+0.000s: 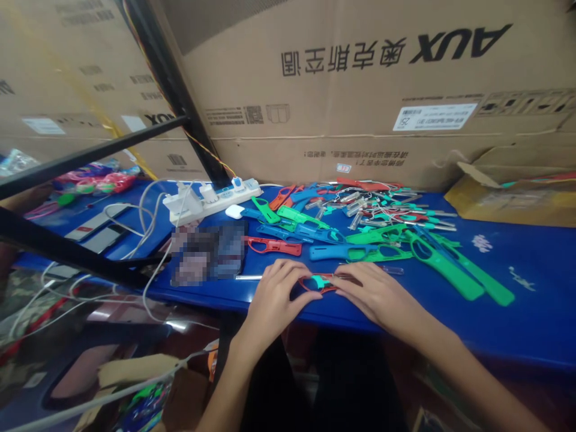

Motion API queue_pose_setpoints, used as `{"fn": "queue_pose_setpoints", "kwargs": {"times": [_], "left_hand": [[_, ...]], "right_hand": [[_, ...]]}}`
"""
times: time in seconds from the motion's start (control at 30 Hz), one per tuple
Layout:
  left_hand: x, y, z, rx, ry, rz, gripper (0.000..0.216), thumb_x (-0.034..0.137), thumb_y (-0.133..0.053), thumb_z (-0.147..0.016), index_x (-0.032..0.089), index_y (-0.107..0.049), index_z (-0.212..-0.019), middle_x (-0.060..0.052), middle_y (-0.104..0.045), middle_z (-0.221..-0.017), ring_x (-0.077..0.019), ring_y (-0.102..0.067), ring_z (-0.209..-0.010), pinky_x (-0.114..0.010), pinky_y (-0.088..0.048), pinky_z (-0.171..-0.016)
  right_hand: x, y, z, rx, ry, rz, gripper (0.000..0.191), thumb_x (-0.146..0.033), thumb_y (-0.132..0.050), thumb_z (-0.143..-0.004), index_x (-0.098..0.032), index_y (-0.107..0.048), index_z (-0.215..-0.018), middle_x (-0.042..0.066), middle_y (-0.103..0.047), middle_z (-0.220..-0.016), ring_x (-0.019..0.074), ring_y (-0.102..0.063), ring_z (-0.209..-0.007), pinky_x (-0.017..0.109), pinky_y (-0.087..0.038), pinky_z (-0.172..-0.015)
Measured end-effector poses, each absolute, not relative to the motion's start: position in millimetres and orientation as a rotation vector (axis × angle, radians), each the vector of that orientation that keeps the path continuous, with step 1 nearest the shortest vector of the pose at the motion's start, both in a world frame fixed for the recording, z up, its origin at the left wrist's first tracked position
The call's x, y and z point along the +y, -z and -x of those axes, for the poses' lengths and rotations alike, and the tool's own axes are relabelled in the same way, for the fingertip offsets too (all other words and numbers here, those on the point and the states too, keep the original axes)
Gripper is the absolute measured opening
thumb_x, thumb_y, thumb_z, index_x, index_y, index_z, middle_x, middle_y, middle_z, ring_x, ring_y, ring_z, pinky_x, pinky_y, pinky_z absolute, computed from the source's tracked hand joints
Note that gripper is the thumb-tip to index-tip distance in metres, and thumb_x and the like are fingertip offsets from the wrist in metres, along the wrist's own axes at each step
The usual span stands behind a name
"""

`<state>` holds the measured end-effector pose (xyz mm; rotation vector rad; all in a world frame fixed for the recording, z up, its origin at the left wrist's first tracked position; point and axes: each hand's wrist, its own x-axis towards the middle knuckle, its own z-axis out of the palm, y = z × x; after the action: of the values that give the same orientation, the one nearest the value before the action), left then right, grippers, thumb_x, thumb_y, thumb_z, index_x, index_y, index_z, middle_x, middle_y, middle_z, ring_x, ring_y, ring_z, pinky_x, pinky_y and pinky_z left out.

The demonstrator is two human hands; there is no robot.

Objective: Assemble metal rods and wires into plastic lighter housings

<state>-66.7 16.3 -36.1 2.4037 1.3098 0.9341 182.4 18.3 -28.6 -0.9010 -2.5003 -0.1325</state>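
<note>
Close to the table's front edge, my left hand [278, 291] and my right hand [373, 294] hold a red utility lighter casing [330, 290] between them. A teal trigger piece [320, 281] shows in its opening. A thin metal tube [249, 277] sticks out to the left, past my left fingers. The fingers of both hands are closed around the casing and hide much of it. Just beyond lie a red casing half [274, 246], a blue casing half [344, 252] and green casing halves [450, 267]. A clear plastic piece [393, 270] lies beyond my right hand.
Lighter inner parts [382, 207] with wires and metal tubes are heaped at the back. A power strip [225, 198] with chargers stands left, near a black metal frame [180, 90]. An open carton [513, 195] sits at the right. Large cardboard boxes [337, 102] form the back.
</note>
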Motion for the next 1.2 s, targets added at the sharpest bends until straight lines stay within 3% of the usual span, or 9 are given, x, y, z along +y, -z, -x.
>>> {"fn": "queue_pose_setpoints", "kwargs": {"times": [0.4, 0.63, 0.8, 0.97, 1.1, 1.2], "left_hand": [[14, 35, 66, 1.331, -0.926, -2.416, 0.030, 0.043, -0.077, -0.088, 0.024, -0.068, -0.109, -0.003, -0.072, -0.115, -0.0242, -0.062, -0.110, -0.040, -0.046, -0.094], [13, 38, 66, 1.366, -0.979, -2.451, 0.046, 0.045, -0.079, -0.086, 0.023, -0.064, -0.123, -0.004, -0.073, -0.117, -0.0263, -0.063, -0.112, -0.042, -0.048, -0.094], [12, 36, 70, 1.334, -1.291, -2.316, 0.024, 0.030, -0.069, -0.097, 0.026, -0.064, -0.121, -0.005, -0.071, -0.122, -0.0237, -0.063, -0.117, -0.040, -0.048, -0.101], [36, 17, 98, 1.463, -1.540, -2.128, 0.010, 0.025, -0.062, -0.100, 0.024, -0.068, -0.108, -0.005, -0.072, -0.113, -0.0218, -0.065, -0.111, -0.038, -0.049, -0.102], [66, 4, 127, 1.663, -1.264, -2.236, 0.013, 0.031, -0.062, -0.098, 0.023, -0.069, -0.106, -0.006, -0.074, -0.105, -0.0253, -0.067, -0.102, -0.040, -0.052, -0.092], [81, -3, 139, 1.719, -1.061, -2.359, 0.016, 0.032, -0.061, -0.097, 0.023, -0.069, -0.108, -0.007, -0.074, -0.109, -0.0286, -0.066, -0.106, -0.043, -0.052, -0.094]], "right_hand": [[14, 38, -178, -2.376, 0.030, 0.929, 0.025, -0.021, -0.053, -0.103, -0.018, -0.068, -0.123, 0.011, -0.072, -0.116, 0.0229, -0.068, -0.105, 0.040, -0.058, -0.091], [10, 41, -179, -2.272, 0.125, 0.964, 0.018, -0.022, -0.061, -0.100, -0.016, -0.067, -0.116, 0.009, -0.075, -0.116, 0.0236, -0.068, -0.108, 0.042, -0.053, -0.096], [7, 40, -180, -2.240, 0.149, 1.016, 0.015, -0.025, -0.062, -0.101, -0.016, -0.068, -0.111, 0.010, -0.072, -0.115, 0.0240, -0.067, -0.106, 0.043, -0.053, -0.093], [5, 37, -179, -2.200, 0.150, 1.005, 0.012, -0.022, -0.060, -0.101, -0.017, -0.069, -0.106, 0.008, -0.071, -0.106, 0.0213, -0.064, -0.097, 0.040, -0.051, -0.088], [5, 35, -179, -2.166, 0.156, 0.991, 0.012, -0.019, -0.062, -0.100, -0.017, -0.071, -0.107, 0.008, -0.071, -0.105, 0.0209, -0.064, -0.096, 0.039, -0.049, -0.087], [5, 34, -180, -2.125, 0.176, 0.982, 0.011, -0.017, -0.061, -0.099, -0.017, -0.071, -0.104, 0.008, -0.072, -0.103, 0.0209, -0.065, -0.094, 0.038, -0.049, -0.086]]}}
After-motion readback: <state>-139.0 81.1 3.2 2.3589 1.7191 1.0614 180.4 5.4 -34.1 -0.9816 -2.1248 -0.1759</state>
